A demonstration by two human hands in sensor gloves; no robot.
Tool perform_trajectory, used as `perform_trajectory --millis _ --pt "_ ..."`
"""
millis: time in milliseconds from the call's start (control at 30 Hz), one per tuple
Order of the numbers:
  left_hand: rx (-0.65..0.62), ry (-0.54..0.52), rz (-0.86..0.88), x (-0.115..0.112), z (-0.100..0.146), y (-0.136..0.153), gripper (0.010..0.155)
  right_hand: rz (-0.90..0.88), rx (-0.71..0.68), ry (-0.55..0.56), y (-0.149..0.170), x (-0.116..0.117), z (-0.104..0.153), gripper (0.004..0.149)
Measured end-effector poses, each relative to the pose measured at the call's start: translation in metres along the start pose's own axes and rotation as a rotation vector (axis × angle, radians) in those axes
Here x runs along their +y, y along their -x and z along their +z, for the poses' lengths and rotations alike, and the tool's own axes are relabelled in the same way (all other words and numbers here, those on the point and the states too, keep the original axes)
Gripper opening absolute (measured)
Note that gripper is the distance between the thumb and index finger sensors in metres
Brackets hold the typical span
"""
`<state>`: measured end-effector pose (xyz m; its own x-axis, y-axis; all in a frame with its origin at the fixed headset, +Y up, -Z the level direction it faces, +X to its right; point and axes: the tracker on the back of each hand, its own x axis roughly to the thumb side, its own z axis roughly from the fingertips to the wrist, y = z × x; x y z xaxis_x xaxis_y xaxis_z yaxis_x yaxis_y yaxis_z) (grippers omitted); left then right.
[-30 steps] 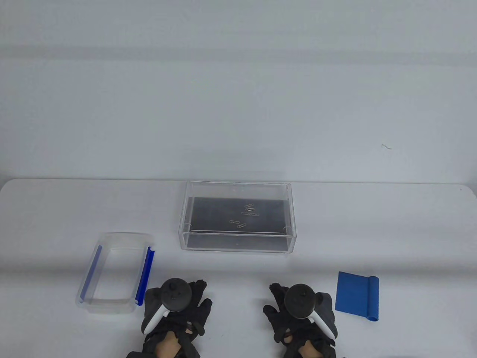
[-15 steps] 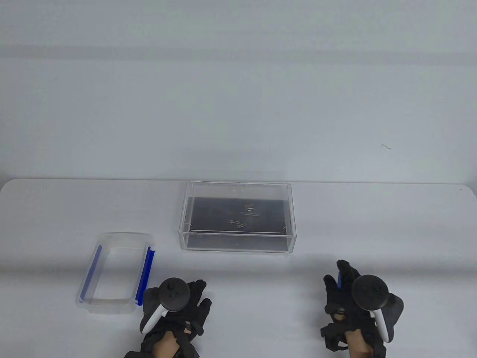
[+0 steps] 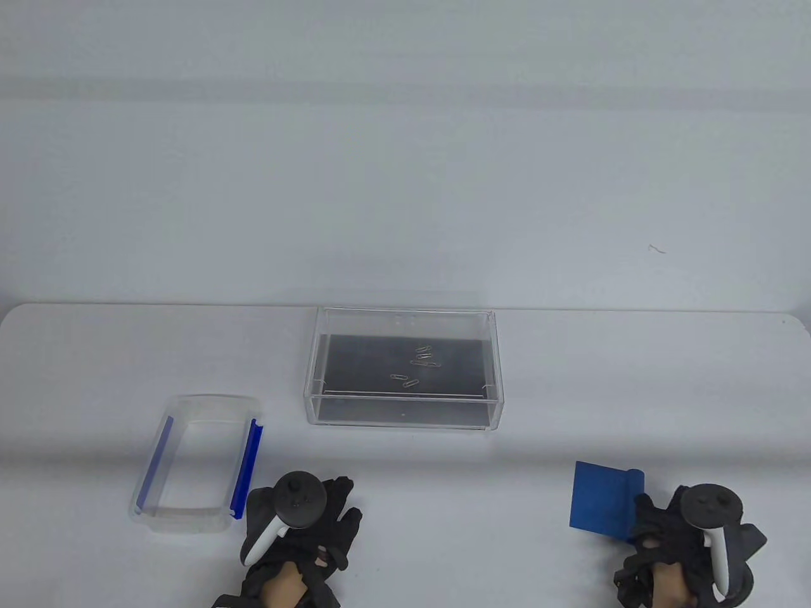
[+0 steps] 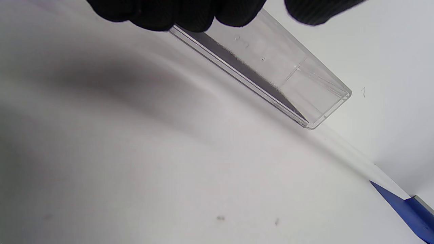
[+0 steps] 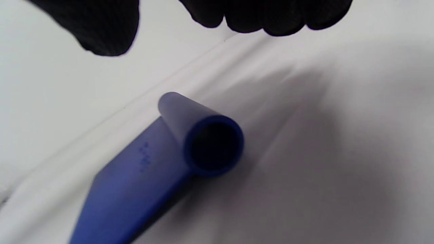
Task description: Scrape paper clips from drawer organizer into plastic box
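Observation:
The clear drawer organizer (image 3: 317, 354) with a dark floor stands mid-table and holds several paper clips (image 3: 415, 367). It also shows in the left wrist view (image 4: 271, 67). The clear plastic box (image 3: 152, 516) with blue side clips sits at the front left. A blue scraper (image 3: 599, 497) lies flat at the front right. My right hand (image 3: 643, 516) is at its tubular handle (image 5: 200, 142), with thumb and fingers (image 5: 271, 17) spread just above it and gripping nothing. My left hand (image 3: 339, 503) rests open on the table, right of the box.
The white table's far edge (image 3: 405, 307) runs just behind the organizer. The scraper's blade tip shows at the lower right of the left wrist view (image 4: 403, 206).
My right hand has moved right from the table's front middle, passed over the scraper, and now sits at its handle side. The scraper, left hand, box and organizer have not moved.

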<state>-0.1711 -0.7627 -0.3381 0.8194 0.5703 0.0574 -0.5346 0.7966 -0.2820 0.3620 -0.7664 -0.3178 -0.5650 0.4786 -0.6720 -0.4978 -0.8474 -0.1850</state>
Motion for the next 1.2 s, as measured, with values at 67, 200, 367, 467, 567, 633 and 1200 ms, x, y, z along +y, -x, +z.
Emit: perform_trajectory --millis 67,200,367,467,567,633,1200 --pt "0.0 0.011 -0.009 -0.001 0.0 -0.001 0.068 0.044 0.03 -0.045 0.001 0.007 -0.002 0.078" --pt "-0.003 0.014 -0.025 -0.001 -0.001 -0.002 0.068 0.2 0.087 -0.154 0.0 0.024 -0.003 0.081" --pt "0.001 0.025 -0.024 -0.001 -0.001 -0.001 0.067 0.209 0.081 -0.15 -0.005 0.028 0.0 0.078" --pt "0.002 0.023 -0.029 0.0 -0.001 -0.001 0.067 0.225 0.069 -0.128 -0.011 0.03 0.002 0.071" --pt "0.007 0.029 -0.037 -0.001 -0.001 -0.001 0.067 0.292 0.058 -0.095 -0.019 0.033 0.005 0.067" --pt "0.008 0.031 -0.041 -0.001 -0.001 -0.001 0.067 0.317 0.053 -0.066 -0.022 0.034 0.006 0.065" --pt "0.018 0.014 -0.012 0.004 0.0 0.002 0.067 -0.106 -0.036 -0.103 -0.053 0.002 0.022 0.064"
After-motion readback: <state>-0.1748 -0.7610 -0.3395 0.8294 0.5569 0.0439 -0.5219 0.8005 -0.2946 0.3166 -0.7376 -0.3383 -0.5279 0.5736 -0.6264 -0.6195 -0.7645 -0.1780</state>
